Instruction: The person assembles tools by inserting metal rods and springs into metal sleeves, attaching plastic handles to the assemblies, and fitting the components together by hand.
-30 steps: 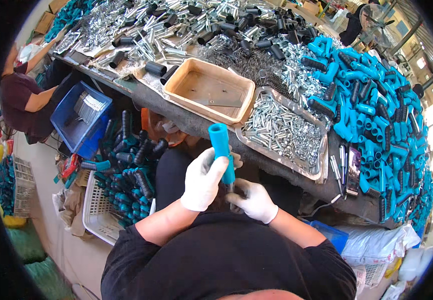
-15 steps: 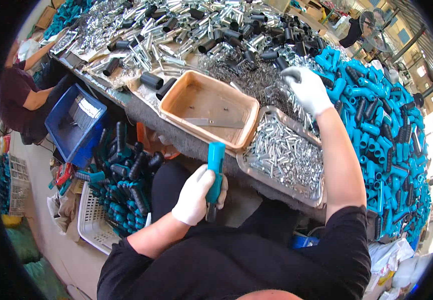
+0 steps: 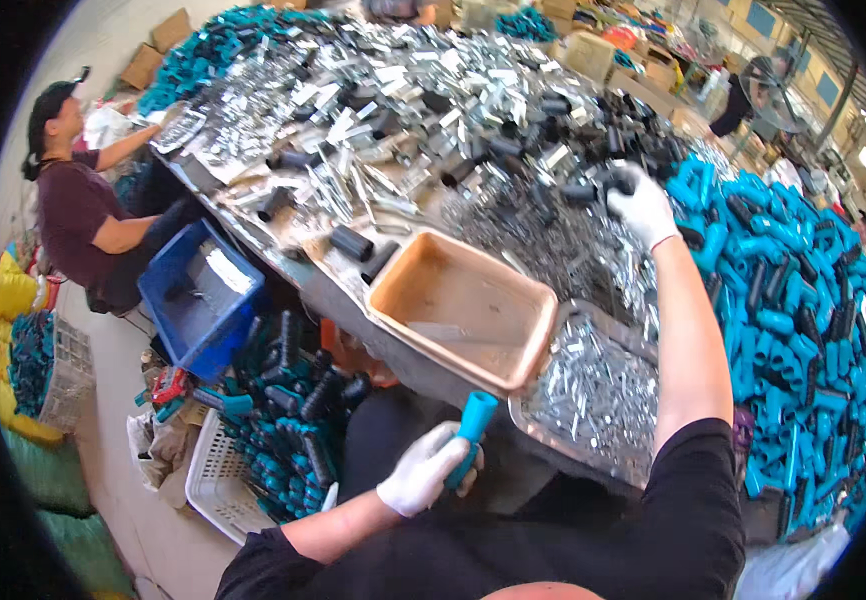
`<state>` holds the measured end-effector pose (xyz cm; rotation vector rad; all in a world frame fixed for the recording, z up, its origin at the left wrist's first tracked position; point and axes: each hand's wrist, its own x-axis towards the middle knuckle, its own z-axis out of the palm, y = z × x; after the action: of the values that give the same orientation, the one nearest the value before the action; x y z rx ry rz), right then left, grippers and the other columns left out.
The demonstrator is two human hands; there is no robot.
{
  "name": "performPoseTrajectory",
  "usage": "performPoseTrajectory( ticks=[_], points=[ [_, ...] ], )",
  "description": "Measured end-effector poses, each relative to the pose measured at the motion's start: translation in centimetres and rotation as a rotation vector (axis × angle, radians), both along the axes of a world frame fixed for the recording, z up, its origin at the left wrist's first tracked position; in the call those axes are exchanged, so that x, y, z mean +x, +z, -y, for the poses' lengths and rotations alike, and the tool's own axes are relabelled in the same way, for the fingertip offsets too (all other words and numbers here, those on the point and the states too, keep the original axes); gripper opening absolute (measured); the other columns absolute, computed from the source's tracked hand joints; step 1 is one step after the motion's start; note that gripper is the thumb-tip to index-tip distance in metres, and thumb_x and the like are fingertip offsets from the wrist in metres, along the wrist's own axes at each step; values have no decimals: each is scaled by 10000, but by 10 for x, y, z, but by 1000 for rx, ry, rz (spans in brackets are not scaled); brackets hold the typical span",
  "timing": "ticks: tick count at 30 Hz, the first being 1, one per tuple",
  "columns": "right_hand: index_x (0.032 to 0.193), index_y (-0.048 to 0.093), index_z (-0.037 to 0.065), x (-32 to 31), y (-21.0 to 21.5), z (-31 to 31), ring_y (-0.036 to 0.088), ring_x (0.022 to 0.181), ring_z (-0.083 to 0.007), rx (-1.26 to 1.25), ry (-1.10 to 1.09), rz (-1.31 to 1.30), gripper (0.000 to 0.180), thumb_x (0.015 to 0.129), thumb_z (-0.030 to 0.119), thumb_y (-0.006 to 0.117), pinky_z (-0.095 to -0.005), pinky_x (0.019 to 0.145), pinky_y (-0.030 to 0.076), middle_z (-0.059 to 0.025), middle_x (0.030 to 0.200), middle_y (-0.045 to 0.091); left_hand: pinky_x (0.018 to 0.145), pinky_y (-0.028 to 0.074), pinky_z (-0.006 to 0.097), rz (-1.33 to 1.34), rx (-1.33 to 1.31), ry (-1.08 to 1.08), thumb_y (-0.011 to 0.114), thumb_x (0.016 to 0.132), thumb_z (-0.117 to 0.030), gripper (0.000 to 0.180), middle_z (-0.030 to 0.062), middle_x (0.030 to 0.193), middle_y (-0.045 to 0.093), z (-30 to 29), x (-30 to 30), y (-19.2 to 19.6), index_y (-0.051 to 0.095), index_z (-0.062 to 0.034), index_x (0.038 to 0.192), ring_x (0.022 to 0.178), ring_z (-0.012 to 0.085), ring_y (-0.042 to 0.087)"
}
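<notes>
My left hand [image 3: 427, 472], in a white glove, is closed around a teal plastic handle [image 3: 475, 418]. Its open round end points up and away from me, and the fingers cover its lower part. Far out to the right, my gloved right hand [image 3: 645, 208] reaches over the parts pile. Its fingers are curled round what looks like a short black plastic sleeve [image 3: 619, 181], partly hidden and blurred. Loose black sleeves and metal tubes lie beyond that hand, with a heap of dark springs [image 3: 558, 235] to its left.
An orange-tan tub [image 3: 383, 292] stands at the table's near edge, beside a grey tray [image 3: 543, 440] of small metal pins. Teal handles [image 3: 783, 330] are heaped at right. To the left are a white basket [image 3: 215, 470], a blue bin [image 3: 168, 310] and a seated person [image 3: 83, 215].
My view has shifted, showing more of the far table. My right hand has reached farther out, from the springs to the black sleeves, and its fingers have closed. The left still grips the teal handle, now tilted.
</notes>
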<state>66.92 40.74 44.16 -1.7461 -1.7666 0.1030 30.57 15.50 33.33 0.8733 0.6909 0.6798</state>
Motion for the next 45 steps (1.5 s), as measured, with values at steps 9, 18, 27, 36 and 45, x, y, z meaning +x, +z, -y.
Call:
performPoseTrajectory(
  ticks=[9,18,27,36,45],
  points=[
    [1212,478,-16,-48,34,174,557,1099,-216,-2,537,-721,507,753,65,678,-351,968,431,-136,1188,565,546,456,265,93,-45,-8,485,960,-334,369,96,848,558,8,4,4,462,-4,1123,621,138,533],
    [1181,491,-5,-86,14,289,551,1105,-228,-281,503,-560,500,706,68,633,-368,999,401,-136,1151,578,543,449,259,59,75,-154,487,958,-313,337,85,838,563,39,12,14,471,-7,1099,609,131,529],
    [1087,554,55,-118,-15,341,601,887,-261,-615,743,-264,379,711,70,599,-346,792,491,-142,974,579,546,409,233,-169,213,-503,573,922,-280,310,8,765,543,60,15,13,529,-3,1055,608,63,486],
    [867,588,74,-139,-50,367,637,660,-315,-299,360,-204,240,852,306,649,-381,602,504,-131,737,623,606,453,264,-209,140,-530,675,860,-267,446,28,799,594,68,37,7,520,0,1182,667,106,559],
    [1015,622,79,-137,-17,321,648,808,-320,-448,557,94,315,831,333,650,-395,719,519,-134,913,653,804,497,318,-287,612,-381,727,805,-285,417,88,914,665,42,49,9,589,-17,1093,882,188,644]
  ],
)
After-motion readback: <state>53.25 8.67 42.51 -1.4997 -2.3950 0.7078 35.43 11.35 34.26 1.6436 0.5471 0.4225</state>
